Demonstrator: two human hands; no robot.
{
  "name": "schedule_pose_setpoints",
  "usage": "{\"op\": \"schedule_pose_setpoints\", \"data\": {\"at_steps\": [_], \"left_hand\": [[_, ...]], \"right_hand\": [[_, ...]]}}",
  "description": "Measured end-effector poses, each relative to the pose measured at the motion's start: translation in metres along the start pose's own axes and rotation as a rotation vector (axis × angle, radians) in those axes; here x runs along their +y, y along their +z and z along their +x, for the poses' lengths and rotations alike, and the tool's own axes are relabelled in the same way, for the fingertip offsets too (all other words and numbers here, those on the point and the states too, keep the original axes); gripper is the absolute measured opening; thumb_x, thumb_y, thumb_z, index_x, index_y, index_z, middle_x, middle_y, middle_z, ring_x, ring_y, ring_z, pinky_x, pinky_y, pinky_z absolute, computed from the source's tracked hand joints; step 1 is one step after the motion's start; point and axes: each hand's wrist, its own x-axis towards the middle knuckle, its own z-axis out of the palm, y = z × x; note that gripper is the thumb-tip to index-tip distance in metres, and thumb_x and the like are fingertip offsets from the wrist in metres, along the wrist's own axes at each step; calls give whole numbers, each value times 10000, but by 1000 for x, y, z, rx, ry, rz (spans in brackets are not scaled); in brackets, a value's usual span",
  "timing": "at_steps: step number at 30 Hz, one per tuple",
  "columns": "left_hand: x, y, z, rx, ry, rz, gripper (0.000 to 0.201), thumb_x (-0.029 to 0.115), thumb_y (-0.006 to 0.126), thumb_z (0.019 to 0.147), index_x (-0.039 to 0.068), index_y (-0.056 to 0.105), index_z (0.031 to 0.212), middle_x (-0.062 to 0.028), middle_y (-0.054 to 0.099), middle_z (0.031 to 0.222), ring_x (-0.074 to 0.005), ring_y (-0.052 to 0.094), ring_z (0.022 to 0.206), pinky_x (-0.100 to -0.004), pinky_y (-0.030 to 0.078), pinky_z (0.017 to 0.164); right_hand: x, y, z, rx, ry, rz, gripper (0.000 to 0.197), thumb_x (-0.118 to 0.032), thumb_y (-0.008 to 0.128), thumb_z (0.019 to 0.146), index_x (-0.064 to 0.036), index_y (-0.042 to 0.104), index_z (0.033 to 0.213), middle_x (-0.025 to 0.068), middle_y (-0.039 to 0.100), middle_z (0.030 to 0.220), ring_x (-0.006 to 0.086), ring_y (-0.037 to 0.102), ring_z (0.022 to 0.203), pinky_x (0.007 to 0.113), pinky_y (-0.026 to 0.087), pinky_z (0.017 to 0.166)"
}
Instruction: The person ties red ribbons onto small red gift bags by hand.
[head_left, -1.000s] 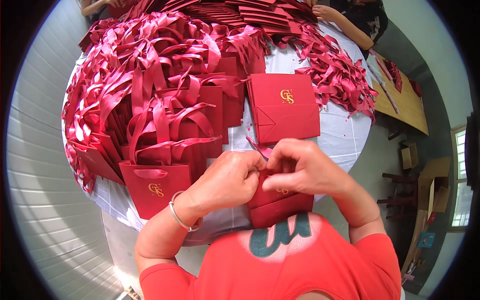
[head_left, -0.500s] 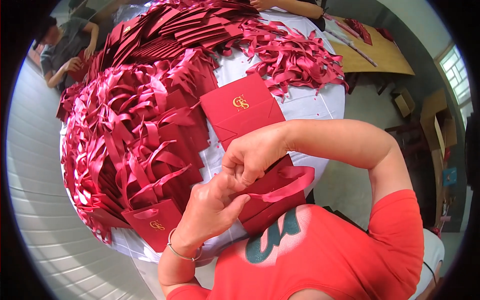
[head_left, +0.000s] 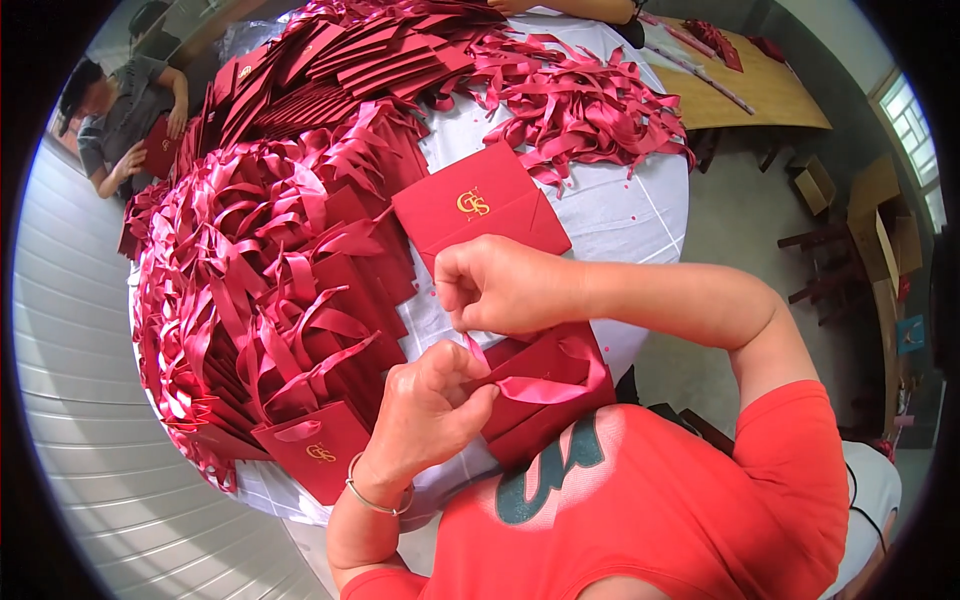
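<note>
A dark red paper gift bag [head_left: 520, 425] lies against the front of my body at the table's near edge. From it loops a pink-red ribbon [head_left: 545, 388], which runs into my left hand [head_left: 428, 400], where thumb and fingers are closed on it. Just above and to the right, my right hand [head_left: 505, 287] pinches the ribbon's other stretch, and a short length shows between the two hands. Beyond my right hand a flat red bag with a gold emblem [head_left: 480, 205] lies on the white tablecloth [head_left: 450, 130]; my forearm and hand overlap its near edge.
Ribbon-handled red bags [head_left: 245, 270] crowd the left side, one bag [head_left: 315, 450] at the near left. Flat red bags [head_left: 340, 70] pile up at the back, with loose ribbons [head_left: 590, 110] at far right. Another person [head_left: 130, 120] holds a red bag at far left.
My right hand has moved up and away from my left, drawing out a length of ribbon between them. The person at far left has lifted a red bag.
</note>
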Motion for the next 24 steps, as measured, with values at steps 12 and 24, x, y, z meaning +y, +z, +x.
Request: {"op": "schedule_pose_setpoints", "data": {"at_steps": [12,24], "left_hand": [[0,-1,-1,-54,-43,-32,200,-37,748,790,3,562,852,46,561,641,24,452,531,-185,342,458],[-4,-2,0,-54,-40,186,234,95,758,820,24,591,967,-115,665,699,-218,676,567,-339,513,547]], "right_hand": [[9,-15,14,535,-463,-626,117,-52,721,826,-43,619,883,123,697,869,289,698,731,379,553,637],[-1,-27,-77,277,-160,-377,91,-82,753,844,-16,711,890,54,683,825,159,639,730,295,485,602]]}}
